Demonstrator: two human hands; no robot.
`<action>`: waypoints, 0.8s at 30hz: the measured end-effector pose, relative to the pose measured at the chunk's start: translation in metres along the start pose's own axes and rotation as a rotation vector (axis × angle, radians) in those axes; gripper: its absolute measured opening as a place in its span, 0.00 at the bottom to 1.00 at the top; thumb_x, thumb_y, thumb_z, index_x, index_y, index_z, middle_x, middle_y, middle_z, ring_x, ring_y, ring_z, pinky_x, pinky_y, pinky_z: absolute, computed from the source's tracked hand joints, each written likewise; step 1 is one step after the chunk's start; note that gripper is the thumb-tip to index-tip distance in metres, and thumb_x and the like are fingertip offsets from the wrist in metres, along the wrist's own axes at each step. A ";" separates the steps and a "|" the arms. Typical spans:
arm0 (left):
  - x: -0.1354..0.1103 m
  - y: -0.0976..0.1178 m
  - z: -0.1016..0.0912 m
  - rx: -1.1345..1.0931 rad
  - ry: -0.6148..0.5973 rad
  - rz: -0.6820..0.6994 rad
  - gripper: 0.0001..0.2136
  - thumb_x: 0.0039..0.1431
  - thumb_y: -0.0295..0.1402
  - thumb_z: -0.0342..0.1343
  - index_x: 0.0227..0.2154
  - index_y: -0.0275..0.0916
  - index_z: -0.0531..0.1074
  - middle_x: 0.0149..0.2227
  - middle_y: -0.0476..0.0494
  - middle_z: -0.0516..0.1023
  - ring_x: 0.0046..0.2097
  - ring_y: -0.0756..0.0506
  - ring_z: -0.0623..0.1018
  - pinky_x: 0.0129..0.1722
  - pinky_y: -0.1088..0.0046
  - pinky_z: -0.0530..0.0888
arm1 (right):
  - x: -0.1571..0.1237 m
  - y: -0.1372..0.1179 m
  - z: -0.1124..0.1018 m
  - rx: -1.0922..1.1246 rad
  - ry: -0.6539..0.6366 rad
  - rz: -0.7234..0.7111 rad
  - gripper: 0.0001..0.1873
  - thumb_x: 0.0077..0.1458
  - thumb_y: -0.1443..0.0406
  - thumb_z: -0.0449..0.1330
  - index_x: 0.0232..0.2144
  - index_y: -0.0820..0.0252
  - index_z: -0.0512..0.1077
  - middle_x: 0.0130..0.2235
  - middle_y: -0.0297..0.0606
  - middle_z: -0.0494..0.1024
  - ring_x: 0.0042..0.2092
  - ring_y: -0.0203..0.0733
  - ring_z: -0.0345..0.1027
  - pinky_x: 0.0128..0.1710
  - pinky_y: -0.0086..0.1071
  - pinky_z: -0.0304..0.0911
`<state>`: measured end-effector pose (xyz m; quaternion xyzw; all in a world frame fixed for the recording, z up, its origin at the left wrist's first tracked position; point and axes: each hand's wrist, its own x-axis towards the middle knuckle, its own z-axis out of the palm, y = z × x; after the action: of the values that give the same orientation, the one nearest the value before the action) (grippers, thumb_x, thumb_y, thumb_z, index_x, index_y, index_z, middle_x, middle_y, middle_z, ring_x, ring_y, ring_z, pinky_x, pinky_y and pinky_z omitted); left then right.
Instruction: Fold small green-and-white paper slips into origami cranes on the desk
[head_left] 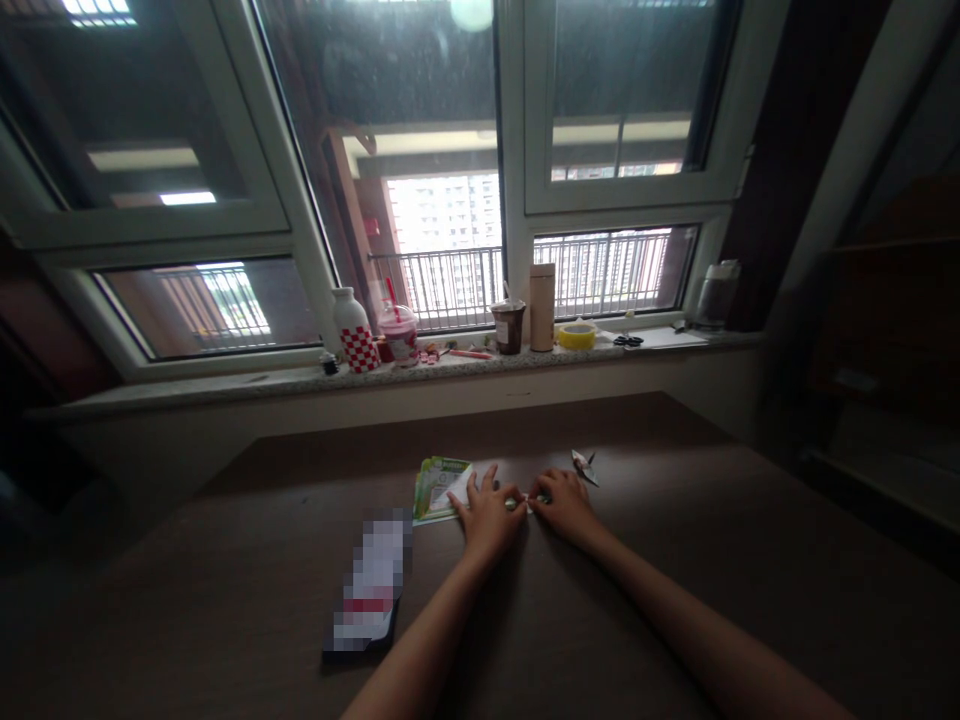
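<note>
My left hand (489, 515) and my right hand (566, 507) meet over the table, thumbs and fingertips pinched on a small folded piece of paper (529, 503). Only white and green bits of it show between the fingers. The other fingers of my left hand are spread and reach the edge of a stack of green-and-white printed sheets (430, 490). Just beyond my right hand lies a small folded paper shape (584, 467) with pointed ends. To the left of my left forearm rests a phone (364, 590), its screen blurred out.
The brown table (675, 560) ends before a stone windowsill (450, 370). Along the sill stand a checkered bottle (355, 332), a pink drink cup (400, 335), a dark drink cup (508, 328), a tan box (541, 308), yellow tape (577, 336), scissors (628, 341) and a clear jug (718, 295).
</note>
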<state>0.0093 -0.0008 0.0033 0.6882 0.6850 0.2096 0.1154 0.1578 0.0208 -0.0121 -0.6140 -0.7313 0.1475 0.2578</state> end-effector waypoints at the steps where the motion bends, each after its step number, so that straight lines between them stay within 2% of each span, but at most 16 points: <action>1: 0.000 0.000 0.000 0.001 0.001 0.000 0.07 0.56 0.43 0.58 0.35 0.52 0.78 0.68 0.52 0.58 0.70 0.32 0.49 0.61 0.30 0.38 | 0.000 0.001 0.000 0.000 0.001 -0.003 0.06 0.55 0.60 0.61 0.34 0.53 0.77 0.46 0.37 0.74 0.53 0.48 0.60 0.57 0.42 0.49; 10: -0.001 0.002 -0.001 0.015 0.002 -0.012 0.07 0.56 0.44 0.58 0.35 0.53 0.79 0.68 0.52 0.58 0.70 0.31 0.50 0.61 0.29 0.39 | 0.004 0.011 -0.002 0.078 -0.037 -0.020 0.06 0.53 0.61 0.63 0.35 0.51 0.79 0.47 0.35 0.75 0.54 0.48 0.61 0.58 0.41 0.48; 24: 0.002 0.002 -0.004 -0.009 -0.038 -0.031 0.08 0.55 0.45 0.59 0.36 0.54 0.79 0.69 0.52 0.57 0.70 0.31 0.48 0.61 0.30 0.39 | 0.008 0.007 -0.002 0.090 -0.038 0.052 0.07 0.49 0.59 0.66 0.33 0.50 0.81 0.47 0.37 0.75 0.54 0.49 0.63 0.57 0.41 0.51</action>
<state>0.0097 0.0006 0.0078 0.6808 0.6922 0.1978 0.1348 0.1638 0.0296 -0.0125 -0.6177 -0.7125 0.1985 0.2671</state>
